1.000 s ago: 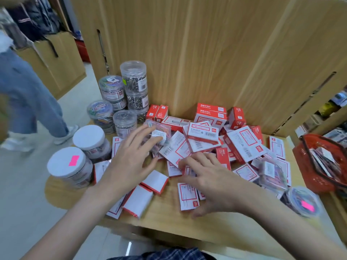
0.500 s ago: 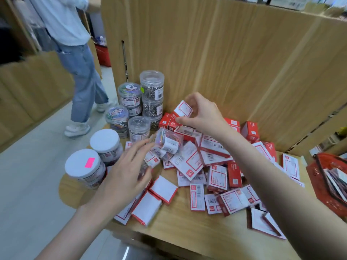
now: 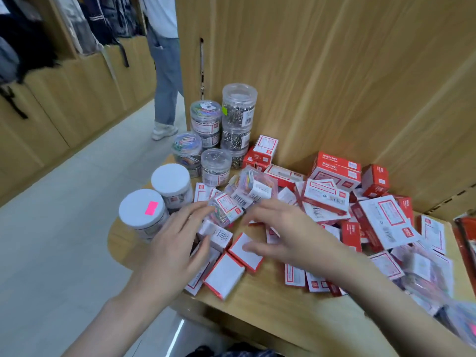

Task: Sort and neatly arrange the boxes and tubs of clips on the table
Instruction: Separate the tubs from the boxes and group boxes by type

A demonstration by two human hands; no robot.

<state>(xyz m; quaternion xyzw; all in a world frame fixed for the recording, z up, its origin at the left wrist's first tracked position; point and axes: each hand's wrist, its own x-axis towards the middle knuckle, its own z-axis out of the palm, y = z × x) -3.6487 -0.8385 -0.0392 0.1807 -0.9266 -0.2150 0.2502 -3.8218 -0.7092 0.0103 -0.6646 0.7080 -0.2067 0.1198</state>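
Observation:
A heap of small red and white boxes (image 3: pixel 327 197) covers the round wooden table (image 3: pixel 257 302). Clear tubs of clips (image 3: pixel 238 109) stand stacked at the back left, with two white-lidded tubs (image 3: pixel 170 180) in front of them. One small box (image 3: pixel 265 146) sits on top of red boxes beside the tubs. Two clear plastic boxes of coloured clips (image 3: pixel 253 185) lie in the middle. My left hand (image 3: pixel 177 243) hovers with spread fingers over a small white box (image 3: pixel 217 234). My right hand (image 3: pixel 288 235) reaches left, fingers spread, its thumb above a white-faced box (image 3: pixel 246 253). Neither hand grips anything.
A tall wooden partition (image 3: pixel 334 73) closes the back of the table. A red basket (image 3: pixel 463 240) sits at the right edge. A person in jeans (image 3: pixel 166 78) stands in the aisle to the left, by wooden lockers with hanging bags (image 3: pixel 23 55).
My right hand lifted a small box from the front, set it on the red boxes beside the tubs, then came back down to the front. My left hand stayed by the clear boxes.

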